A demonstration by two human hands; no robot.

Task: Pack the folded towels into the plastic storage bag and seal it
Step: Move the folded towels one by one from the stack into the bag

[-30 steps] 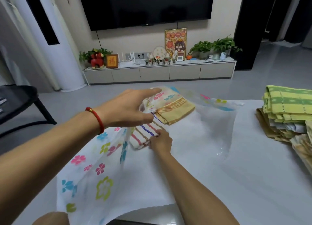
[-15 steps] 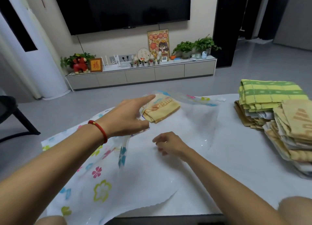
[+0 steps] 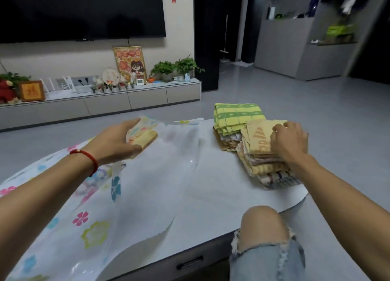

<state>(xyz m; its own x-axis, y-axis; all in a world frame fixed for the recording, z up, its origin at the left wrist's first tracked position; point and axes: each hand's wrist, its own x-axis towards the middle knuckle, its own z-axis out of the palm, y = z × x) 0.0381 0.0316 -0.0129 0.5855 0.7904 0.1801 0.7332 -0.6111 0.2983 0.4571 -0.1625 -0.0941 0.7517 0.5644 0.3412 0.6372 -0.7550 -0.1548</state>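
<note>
A clear plastic storage bag (image 3: pixel 147 185) printed with coloured flowers lies across the white table (image 3: pixel 221 188). My left hand (image 3: pixel 114 141) grips the bag's upper layer and holds it lifted. Folded yellow towels (image 3: pixel 145 138) sit inside the bag at its far end. At the right stand two stacks of folded towels: a green-and-yellow checked stack (image 3: pixel 236 114) behind, and a nearer stack topped by a tan towel with orange letters (image 3: pixel 259 140). My right hand (image 3: pixel 290 142) rests on that tan towel, fingers curled over its far edge.
My bare knee in torn jeans (image 3: pixel 263 234) is at the table's front edge. Beyond the table a grey floor runs to a low TV cabinet (image 3: pixel 105 100) with plants and frames. A grey shelf unit (image 3: pixel 295 38) stands at the far right.
My right hand left the bag's mouth and swung right onto the near towel stack. The striped towel went deeper into the bag. My view turned to the right.
</note>
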